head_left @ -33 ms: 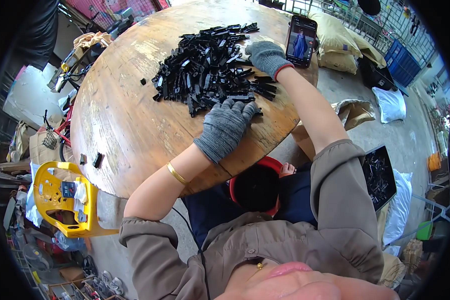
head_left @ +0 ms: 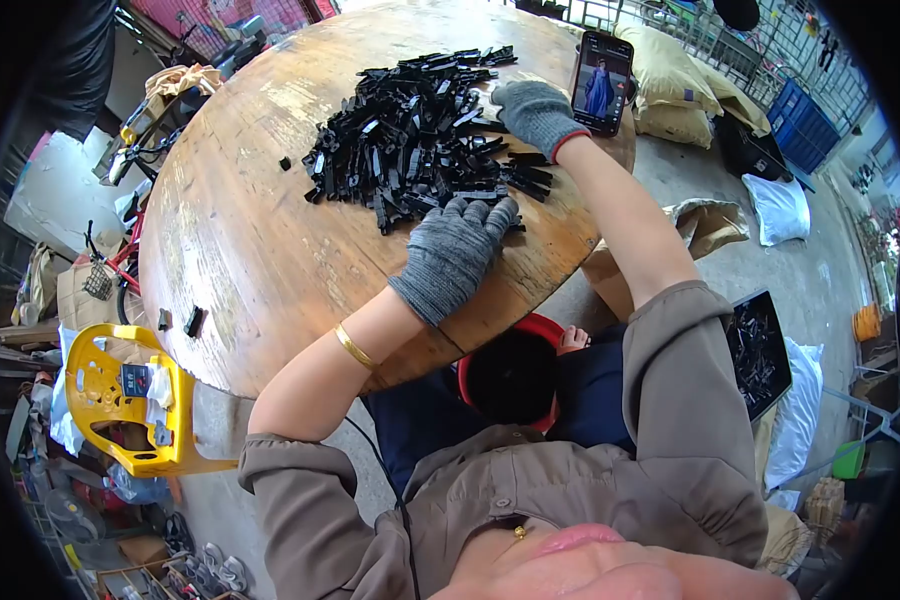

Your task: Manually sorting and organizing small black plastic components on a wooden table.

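A heap of small black plastic parts [head_left: 410,140] lies on a round, worn wooden table [head_left: 250,260]. My left hand [head_left: 455,250], in a grey knit glove, lies palm down on the near edge of the heap, its fingers stretched over a few parts. My right hand [head_left: 535,112], also gloved in grey, rests at the heap's far right side. Its fingers curl down among the parts, and whether they grip any is hidden. A phone [head_left: 602,80] with a lit screen stands just right of that hand.
A red bucket [head_left: 545,330] with dark contents sits under the table's near edge, between my knees. A yellow plastic chair [head_left: 120,400] stands at the left. A dark tray of black parts [head_left: 760,350] lies on the floor at the right, among sacks [head_left: 670,70].
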`<control>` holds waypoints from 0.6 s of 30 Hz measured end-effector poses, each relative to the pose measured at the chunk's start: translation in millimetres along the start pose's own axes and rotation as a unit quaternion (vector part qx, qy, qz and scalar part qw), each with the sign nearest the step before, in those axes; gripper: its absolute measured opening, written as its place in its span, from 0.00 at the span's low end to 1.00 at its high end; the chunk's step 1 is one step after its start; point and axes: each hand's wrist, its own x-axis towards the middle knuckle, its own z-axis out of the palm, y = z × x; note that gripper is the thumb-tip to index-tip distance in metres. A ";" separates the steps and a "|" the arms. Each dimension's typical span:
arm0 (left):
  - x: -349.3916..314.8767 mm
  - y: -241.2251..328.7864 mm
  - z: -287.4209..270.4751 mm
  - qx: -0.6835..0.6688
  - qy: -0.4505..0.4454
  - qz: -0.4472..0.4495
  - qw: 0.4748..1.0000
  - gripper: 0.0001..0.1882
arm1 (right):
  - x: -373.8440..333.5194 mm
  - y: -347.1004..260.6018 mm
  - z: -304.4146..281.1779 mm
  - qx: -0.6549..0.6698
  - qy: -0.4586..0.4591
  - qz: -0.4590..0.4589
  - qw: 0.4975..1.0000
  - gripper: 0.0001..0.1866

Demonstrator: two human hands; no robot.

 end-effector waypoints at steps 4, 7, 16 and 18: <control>-1.8 -3.7 4.6 -0.070 0.000 -0.015 0.997 0.12 | -35.5 -9.3 -37.9 0.145 0.139 -0.069 0.977 0.12; -5.7 -6.3 -7.2 -0.032 -0.030 -0.025 0.999 0.09 | -73.0 -22.2 -49.4 0.220 0.017 -0.172 0.960 0.08; -17.0 -16.1 -25.4 -0.047 -0.008 -0.064 0.997 0.12 | -140.1 -51.8 -57.9 0.196 -0.082 -0.190 0.959 0.14; -19.1 -13.1 -20.2 -0.048 -0.043 -0.078 0.995 0.11 | -143.1 -48.4 -52.4 0.223 -0.044 -0.198 0.953 0.15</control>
